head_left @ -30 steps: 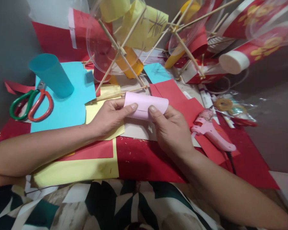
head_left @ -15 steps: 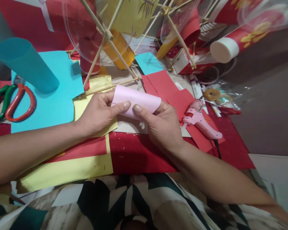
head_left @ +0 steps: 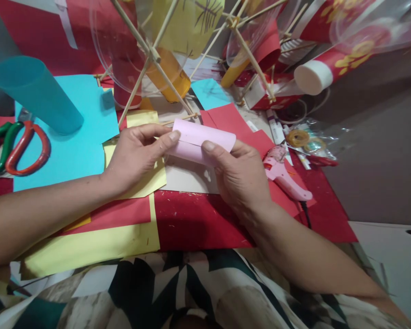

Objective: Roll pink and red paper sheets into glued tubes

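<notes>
A pink paper tube [head_left: 200, 139], rolled with a seam running along its length, is held just above the table between my two hands. My left hand [head_left: 137, 153] pinches its left end, thumb on top near the seam. Around the right end is my right hand [head_left: 238, 171], its thumb pressing by the seam and its fingers partly hidden behind or inside the tube. A pink glue gun [head_left: 287, 180] lies on red paper [head_left: 226, 119] to the right of my right hand. Yellow paper [head_left: 142, 176] lies under my left hand.
Scissors [head_left: 29, 146] with green and orange handles and a blue plastic cup [head_left: 37, 96] stand at left on blue paper [head_left: 65, 169]. A frame of wooden sticks [head_left: 154, 52] with clear discs rises behind. Bagged tape rolls [head_left: 297, 137] lie at right.
My left hand has slid toward the tube's left end, uncovering more of its surface. The tube has turned slightly so its seam shows more, and has shifted a little right.
</notes>
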Demonstrator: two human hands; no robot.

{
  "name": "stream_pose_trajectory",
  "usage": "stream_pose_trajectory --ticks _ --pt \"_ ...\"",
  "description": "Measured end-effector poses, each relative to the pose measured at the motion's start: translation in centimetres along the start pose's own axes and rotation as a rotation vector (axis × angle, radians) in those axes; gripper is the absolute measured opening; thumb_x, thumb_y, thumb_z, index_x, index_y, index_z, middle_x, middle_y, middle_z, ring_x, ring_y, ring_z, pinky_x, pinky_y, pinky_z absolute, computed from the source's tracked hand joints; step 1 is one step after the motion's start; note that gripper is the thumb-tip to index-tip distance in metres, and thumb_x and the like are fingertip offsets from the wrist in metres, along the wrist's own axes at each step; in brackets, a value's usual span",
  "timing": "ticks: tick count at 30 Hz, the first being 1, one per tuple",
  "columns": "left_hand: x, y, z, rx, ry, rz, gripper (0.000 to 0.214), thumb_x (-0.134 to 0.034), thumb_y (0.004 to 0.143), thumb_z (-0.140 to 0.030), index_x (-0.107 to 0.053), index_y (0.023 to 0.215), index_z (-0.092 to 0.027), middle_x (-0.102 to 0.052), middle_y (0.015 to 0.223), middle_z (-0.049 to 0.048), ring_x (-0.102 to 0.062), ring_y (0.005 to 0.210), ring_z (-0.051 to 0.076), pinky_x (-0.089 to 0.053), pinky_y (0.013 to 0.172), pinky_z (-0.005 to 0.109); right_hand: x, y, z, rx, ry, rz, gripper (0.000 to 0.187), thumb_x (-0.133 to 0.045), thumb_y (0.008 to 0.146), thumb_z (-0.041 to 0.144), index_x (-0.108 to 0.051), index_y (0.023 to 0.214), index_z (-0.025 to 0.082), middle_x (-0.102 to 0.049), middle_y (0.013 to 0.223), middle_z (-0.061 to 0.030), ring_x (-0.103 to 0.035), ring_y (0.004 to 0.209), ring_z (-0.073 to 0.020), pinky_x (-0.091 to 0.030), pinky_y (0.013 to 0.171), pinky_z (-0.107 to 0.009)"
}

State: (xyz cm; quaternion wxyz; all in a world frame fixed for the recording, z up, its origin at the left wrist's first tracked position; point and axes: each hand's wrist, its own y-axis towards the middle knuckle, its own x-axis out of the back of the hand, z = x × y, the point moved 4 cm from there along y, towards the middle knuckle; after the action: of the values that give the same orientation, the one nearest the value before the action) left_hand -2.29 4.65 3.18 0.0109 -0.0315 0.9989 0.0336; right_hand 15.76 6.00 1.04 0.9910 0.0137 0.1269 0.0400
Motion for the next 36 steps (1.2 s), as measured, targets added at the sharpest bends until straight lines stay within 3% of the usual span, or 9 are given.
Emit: stream_pose_trajectory --ticks 4,9,14,18,21,24,36 --pt "-0.8 -0.4 0.5 0.135 -0.042 0.178 0.024 -0.079 0.077 -0.038 -0.074 0.068 -0.017 -0.054 0.047 -0.0037 -0.044 0.044 0.008 -0.035 0.046 0.022 -0.4 -0.5 0.0 -0.036 -0.022 0.078 0.016 -0.082 0.076 0.030 -0.078 0.089 0.024 -0.078 0.086 0.0010 -0.072 0.078 -0.0176 -0.061 0.076 -0.037" --pt "-1.0 -0.4 0.2 0.132 -0.053 0.199 0.034 -0.083 0.072 -0.038 -0.066 0.054 -0.015 -0.049 0.043 -0.0042 -0.036 0.043 0.005 -0.024 0.043 0.021 -0.5 -0.8 0.3 0.028 -0.071 0.107 0.013 -0.078 0.080 0.029 -0.078 0.092 0.025 -0.079 0.088 0.0018 -0.073 0.084 -0.0179 -0.061 0.078 -0.036" --pt "-1.0 -0.2 0.3 0.154 -0.151 0.207 0.033 -0.084 0.071 -0.040 -0.068 0.058 -0.015 -0.047 0.044 -0.0051 -0.033 0.042 0.004 -0.021 0.041 0.020 -0.6 -0.8 0.6 0.054 -0.073 0.122 0.011 -0.074 0.084 0.029 -0.077 0.095 0.027 -0.079 0.090 0.0030 -0.074 0.083 -0.0166 -0.062 0.080 -0.035" --pt "-1.2 -0.3 0.9 0.240 -0.217 0.251 0.024 -0.085 0.071 -0.037 -0.077 0.075 -0.015 -0.064 0.057 -0.0017 -0.049 0.047 0.006 -0.038 0.047 0.019 -0.6 -0.9 0.4 0.029 -0.071 0.137 0.014 -0.075 0.083 0.031 -0.077 0.096 0.026 -0.079 0.092 0.0026 -0.074 0.083 -0.0165 -0.061 0.080 -0.034" --pt "-1.3 -0.4 1.2 0.260 -0.263 0.274 0.025 -0.087 0.069 -0.033 -0.079 0.087 -0.016 -0.077 0.085 0.0042 -0.068 0.071 0.013 -0.055 0.070 0.025 -0.6 -1.0 0.2 0.008 -0.105 0.135 0.019 -0.079 0.079 0.031 -0.077 0.097 0.026 -0.079 0.096 0.0021 -0.074 0.085 -0.0166 -0.061 0.081 -0.033" --pt "-1.2 -0.4 1.3 0.227 -0.240 0.247 0.028 -0.087 0.068 -0.034 -0.080 0.088 -0.016 -0.078 0.093 0.0069 -0.072 0.081 0.019 -0.057 0.081 0.031 -0.6 -1.0 0.3 0.003 -0.144 0.121 0.024 -0.082 0.075 0.031 -0.077 0.098 0.026 -0.080 0.098 0.0020 -0.074 0.087 -0.0173 -0.061 0.083 -0.035" --pt "-1.1 -0.4 0.8 0.172 -0.254 0.195 0.030 -0.086 0.069 -0.037 -0.079 0.089 -0.017 -0.078 0.089 0.0065 -0.073 0.088 0.022 -0.059 0.079 0.032 -0.2 -1.0 1.1 0.082 -0.246 0.037 0.014 -0.078 0.078 0.038 -0.079 0.087 0.028 -0.079 0.091 0.0022 -0.072 0.083 -0.0174 -0.060 0.080 -0.036"
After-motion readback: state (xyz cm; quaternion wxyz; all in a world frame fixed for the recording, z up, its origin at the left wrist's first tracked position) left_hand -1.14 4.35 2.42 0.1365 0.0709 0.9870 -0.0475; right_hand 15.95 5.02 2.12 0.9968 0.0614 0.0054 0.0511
